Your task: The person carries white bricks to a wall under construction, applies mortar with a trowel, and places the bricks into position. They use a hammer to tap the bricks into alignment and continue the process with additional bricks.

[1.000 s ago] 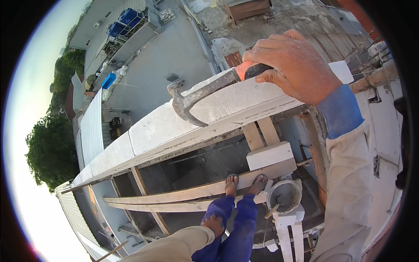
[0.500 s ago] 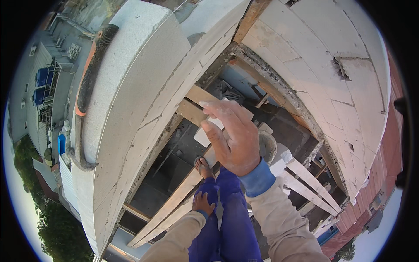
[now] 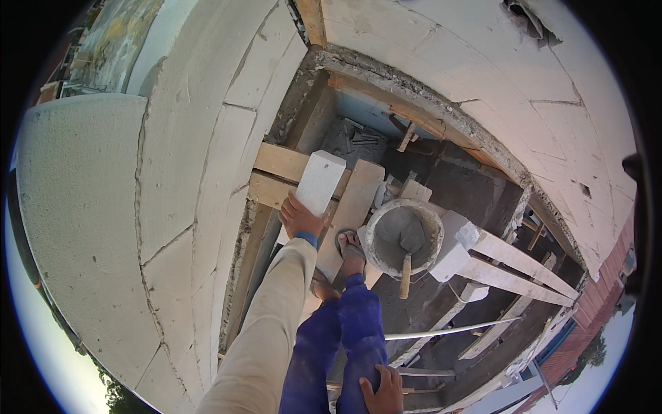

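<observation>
My left hand (image 3: pixel 301 219) has its fingers wrapped over the upper face of a white block (image 3: pixel 321 178), which lies across two wooden boards. My right hand (image 3: pixel 383 392) rests low on my right leg in blue trousers, fingers apart and holding nothing. Beside my sandalled feet (image 3: pixel 348 245) is a round bucket (image 3: pixel 379 241) of grey mortar, with a wooden-handled trowel (image 3: pixel 405 276) standing in it. Another white block (image 3: pixel 456 245) lies against the bucket's right side.
Tall white block walls (image 3: pixel 181 131) rise at left and upper right. Planks (image 3: pixel 355 200) and beams (image 3: pixel 524 265) span an opening with a dark floor below. A thin white pipe (image 3: pixel 448 328) crosses at lower right. A red roof (image 3: pixel 596 300) lies beyond.
The view has turned down. The hammer, first in my right hand and later lying on the wall top, is unseen. My right hand moved down to my leg; my left went from leg to block.
</observation>
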`<state>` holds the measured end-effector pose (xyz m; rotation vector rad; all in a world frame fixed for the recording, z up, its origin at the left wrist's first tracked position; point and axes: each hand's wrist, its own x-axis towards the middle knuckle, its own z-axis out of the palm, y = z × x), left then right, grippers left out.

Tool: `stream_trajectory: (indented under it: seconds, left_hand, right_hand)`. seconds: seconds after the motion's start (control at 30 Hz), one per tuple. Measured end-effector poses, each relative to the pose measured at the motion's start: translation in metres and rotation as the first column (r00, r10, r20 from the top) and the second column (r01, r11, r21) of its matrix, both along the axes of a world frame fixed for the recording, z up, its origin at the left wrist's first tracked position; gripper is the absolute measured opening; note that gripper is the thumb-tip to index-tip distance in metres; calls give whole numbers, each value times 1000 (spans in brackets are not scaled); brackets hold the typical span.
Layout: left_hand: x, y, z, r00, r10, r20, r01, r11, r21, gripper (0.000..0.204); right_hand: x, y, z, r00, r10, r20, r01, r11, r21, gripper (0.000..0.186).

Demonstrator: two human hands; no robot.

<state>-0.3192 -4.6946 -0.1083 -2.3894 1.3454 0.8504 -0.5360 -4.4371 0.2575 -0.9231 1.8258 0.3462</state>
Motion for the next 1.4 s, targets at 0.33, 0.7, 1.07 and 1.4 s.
stream_trajectory:
  seconds: [0.33, 0.7, 1.07, 1.4]
  left_hand:
    - [-4, -24, 35, 998, 20, -62, -14, 995, 96, 120]
    - [72, 94, 384, 980, 46, -196, -57, 997, -52, 127]
    - [154, 140, 685, 945, 45, -323, -182, 895, -408, 120]
    - [212, -15, 828, 848, -52, -527, -336, 717, -611, 103]
  right_hand:
    - [-1, 10, -7, 999, -38, 15, 39, 996, -82, 57]
    - [0, 29, 16, 978, -203, 38, 207, 965, -164, 46]
    - [-131, 106, 99, 891, -428, 151, 454, 854, -253, 29]
    - [-170, 152, 61, 908, -355, 224, 377, 924, -63, 30]
